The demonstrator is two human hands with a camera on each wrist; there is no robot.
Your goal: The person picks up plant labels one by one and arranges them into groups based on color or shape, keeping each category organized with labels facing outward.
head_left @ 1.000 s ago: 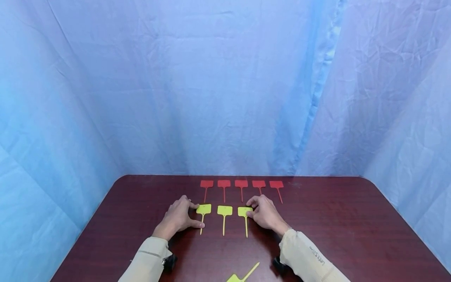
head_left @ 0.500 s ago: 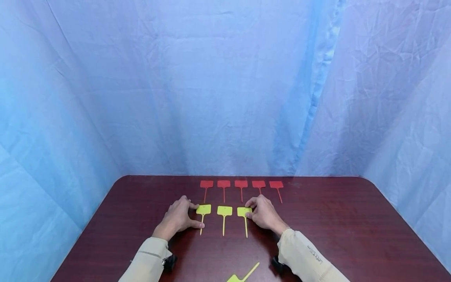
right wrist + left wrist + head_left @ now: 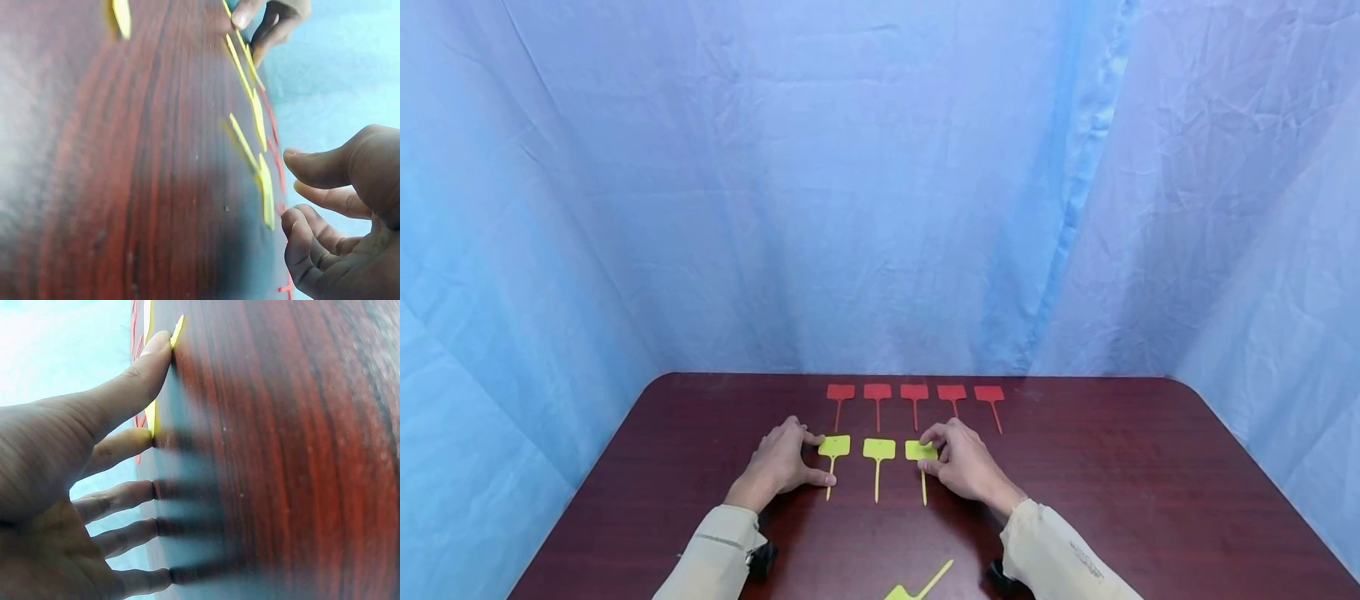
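Three yellow T-shaped plant labels lie in a row in the head view. My left hand (image 3: pixel 777 464) is at the left label (image 3: pixel 835 447), with the index finger at its plate and the thumb across its stem. In the left wrist view that hand's fingers (image 3: pixel 115 497) are extended, tips down on the tabletop. The middle label (image 3: pixel 879 450) lies between my hands. Over the right label (image 3: pixel 913 451) hovers my right hand (image 3: pixel 967 463). The right wrist view shows its thumb (image 3: pixel 322 167) and loosely bent fingers holding nothing, apart from the label (image 3: pixel 267 194).
Behind runs a row of several red plant labels (image 3: pixel 914 392), all with stems toward me. Another yellow label (image 3: pixel 901 593) lies slanted at the near edge, partly cut off. The dark red-brown table (image 3: pixel 1120 467) is enclosed by blue curtains (image 3: pixel 880 183).
The right yellow label shifted very slightly left, then my right thumb and index finger parted from it and the hand lifted a little. My left hand has stayed in place.
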